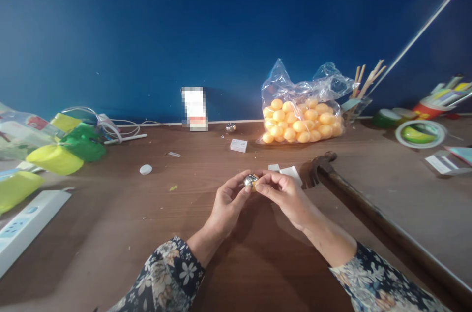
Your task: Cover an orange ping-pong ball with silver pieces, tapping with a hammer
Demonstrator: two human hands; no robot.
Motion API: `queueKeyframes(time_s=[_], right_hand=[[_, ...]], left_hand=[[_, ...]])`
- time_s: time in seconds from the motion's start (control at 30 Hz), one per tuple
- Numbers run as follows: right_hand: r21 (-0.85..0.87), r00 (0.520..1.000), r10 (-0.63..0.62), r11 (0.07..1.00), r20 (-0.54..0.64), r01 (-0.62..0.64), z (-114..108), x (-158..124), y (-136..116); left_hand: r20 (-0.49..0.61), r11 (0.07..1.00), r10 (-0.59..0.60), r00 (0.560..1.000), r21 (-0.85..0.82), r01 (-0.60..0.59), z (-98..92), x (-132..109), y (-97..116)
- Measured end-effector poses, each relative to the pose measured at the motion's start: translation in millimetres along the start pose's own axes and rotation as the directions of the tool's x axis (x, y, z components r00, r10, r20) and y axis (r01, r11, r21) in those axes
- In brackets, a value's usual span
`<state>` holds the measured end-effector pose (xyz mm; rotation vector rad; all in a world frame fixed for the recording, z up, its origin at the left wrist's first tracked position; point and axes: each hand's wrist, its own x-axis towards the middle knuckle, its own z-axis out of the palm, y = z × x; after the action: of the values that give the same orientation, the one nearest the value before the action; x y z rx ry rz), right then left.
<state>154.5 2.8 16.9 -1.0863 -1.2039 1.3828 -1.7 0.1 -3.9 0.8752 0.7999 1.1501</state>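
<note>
My left hand (227,201) and my right hand (283,193) meet above the middle of the brown table (129,233). Both pinch a small ball (251,181) between thumb and fingertips; it looks shiny silver with an orange patch. Just behind my right hand lie small white paper pieces (291,172). A clear plastic bag of several orange balls (302,122) stands at the back, against the blue wall. A second small silver ball (230,127) rests near the wall.
A hammer (320,167) with a long handle runs to the lower right. A white power strip (25,226) and green and yellow bags (70,149) lie left. Tape rolls (420,133), a pen cup (429,108), a white cap (145,169) and a small white box (238,145) also sit here.
</note>
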Motion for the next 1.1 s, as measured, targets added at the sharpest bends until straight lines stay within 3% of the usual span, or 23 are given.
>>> queueKeyframes(time_s=[1.1], right_hand=[[0.057,1.0,0.006,0.998,0.031,-0.008,0.9,0.2,-0.2]], left_hand=[[0.014,0.991,0.093,0.996,0.098,-0.094,-0.4,1.0,-3.0]])
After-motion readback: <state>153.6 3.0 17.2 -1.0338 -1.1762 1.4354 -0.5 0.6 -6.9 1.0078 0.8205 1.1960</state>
